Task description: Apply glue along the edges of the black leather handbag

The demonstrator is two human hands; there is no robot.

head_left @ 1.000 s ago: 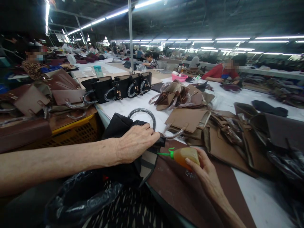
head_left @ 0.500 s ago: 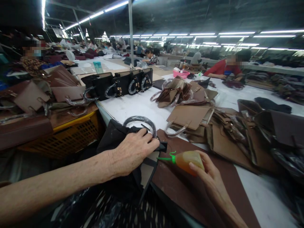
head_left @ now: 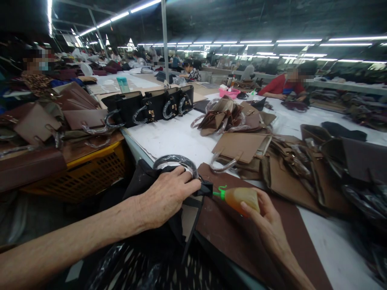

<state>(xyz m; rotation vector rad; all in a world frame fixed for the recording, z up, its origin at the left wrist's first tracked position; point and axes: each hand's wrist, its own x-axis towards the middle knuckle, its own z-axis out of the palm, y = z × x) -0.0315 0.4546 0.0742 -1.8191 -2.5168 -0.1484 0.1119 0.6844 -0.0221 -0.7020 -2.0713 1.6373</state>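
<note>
My left hand (head_left: 171, 191) is closed on the upper edge of a black handbag (head_left: 142, 179), just below its plastic-wrapped handle (head_left: 177, 159). Beyond my fingers a black flap or strap end (head_left: 206, 188) sticks out to the right. In my right hand (head_left: 267, 217) is a squeeze glue bottle (head_left: 242, 200) with amber liquid and a green nozzle, lying sideways. The nozzle's tip is at the black flap and partly hidden by it. Under both lies a brown sheet (head_left: 236, 237) on the table edge.
Brown handbags (head_left: 242, 147) lie heaped on the white table (head_left: 169, 139) to the right. Several black handbags (head_left: 157, 105) stand in a row behind. A yellow crate (head_left: 96, 173) with brown bags is at left. A person in red (head_left: 282, 86) works across the table.
The glue bottle's nozzle has shifted from below the black flap up to it, so its tip is now hidden. My left hand has moved slightly left and down with the handbag.
</note>
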